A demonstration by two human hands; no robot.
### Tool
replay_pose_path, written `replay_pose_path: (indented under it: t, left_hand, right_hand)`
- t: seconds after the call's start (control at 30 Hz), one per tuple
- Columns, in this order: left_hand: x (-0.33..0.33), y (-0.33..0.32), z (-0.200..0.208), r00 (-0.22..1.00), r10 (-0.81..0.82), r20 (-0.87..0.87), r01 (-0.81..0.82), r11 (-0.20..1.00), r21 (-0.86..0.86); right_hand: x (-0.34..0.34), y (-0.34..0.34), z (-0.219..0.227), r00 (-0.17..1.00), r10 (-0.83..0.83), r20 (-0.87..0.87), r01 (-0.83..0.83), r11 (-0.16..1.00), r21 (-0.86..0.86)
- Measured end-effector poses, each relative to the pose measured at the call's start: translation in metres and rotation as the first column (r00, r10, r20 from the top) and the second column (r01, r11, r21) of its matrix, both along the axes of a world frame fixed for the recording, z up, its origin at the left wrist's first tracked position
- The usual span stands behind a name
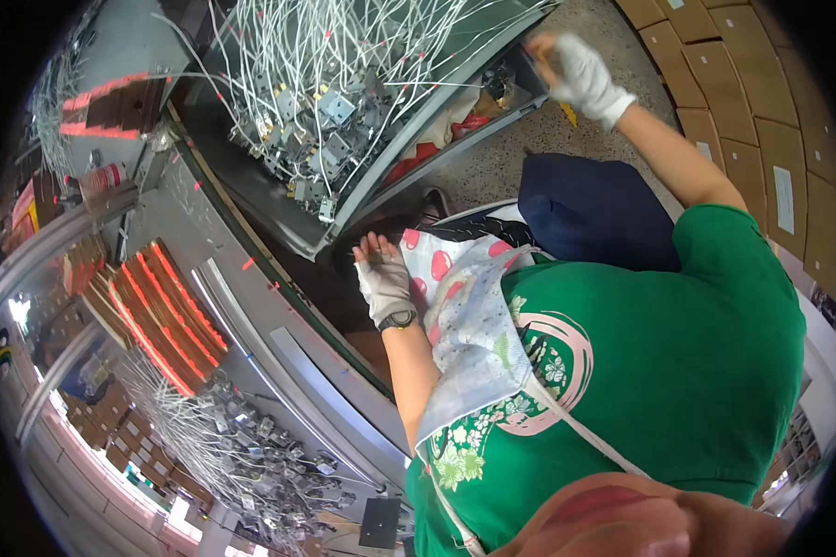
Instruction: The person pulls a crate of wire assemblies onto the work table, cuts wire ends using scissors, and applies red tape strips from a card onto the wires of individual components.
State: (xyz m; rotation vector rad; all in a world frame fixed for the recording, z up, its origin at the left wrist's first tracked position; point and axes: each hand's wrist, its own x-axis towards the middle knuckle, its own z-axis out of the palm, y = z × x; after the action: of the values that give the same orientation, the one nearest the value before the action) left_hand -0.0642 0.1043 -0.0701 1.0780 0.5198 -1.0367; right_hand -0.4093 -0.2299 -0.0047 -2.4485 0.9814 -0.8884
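Grey metal tray (492,70) edge at right hand (581,76), top of view; gloved fingers (546,48) curled at tray corner, whether gripping anything cannot tell. Tray full of white wires (344,37) with small metal parts (330,139), just left of those fingers. Left hand (384,278), fingerless glove, wristwatch (398,320), fingers (373,247) spread open, resting on patterned apron (464,297) at dark counter (279,278) edge. Red-edged brown stacks (163,311) well left of left fingers. Cardboard boxes (762,111) right of right hand.
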Motion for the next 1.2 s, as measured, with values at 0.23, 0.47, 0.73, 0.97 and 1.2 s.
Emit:
replay_pose_path:
  t: [0.23, 0.47, 0.73, 0.97, 1.2]
  left_hand:
    - [-0.009, -0.023, -0.003, 0.994, -0.041, 0.097, 0.030, 0.994, 0.108]
    - [-0.003, -0.017, -0.007, 0.996, 0.011, 0.094, -0.008, 0.999, -0.041]
    - [-0.012, -0.025, 0.030, 0.936, 0.022, 0.351, -0.032, 0.999, 0.022]
    - [0.046, -0.061, 0.045, 0.913, -0.168, 0.373, 0.045, 0.948, 0.315]
    - [0.077, -0.061, 0.026, 0.933, -0.171, 0.317, 0.095, 0.966, 0.242]
  right_hand:
    - [0.054, 0.038, -0.043, 0.879, 0.451, -0.152, -0.389, 0.865, 0.317]
    - [0.153, 0.049, -0.020, 0.766, 0.624, -0.154, -0.543, 0.757, 0.365]
    - [0.095, 0.065, 0.008, 0.781, 0.595, -0.190, -0.503, 0.780, 0.373]
    - [0.064, 0.003, 0.071, 0.961, 0.274, -0.028, -0.274, 0.944, -0.182]
    - [0.068, -0.057, 0.051, 0.888, 0.217, -0.405, -0.188, 0.976, 0.110]
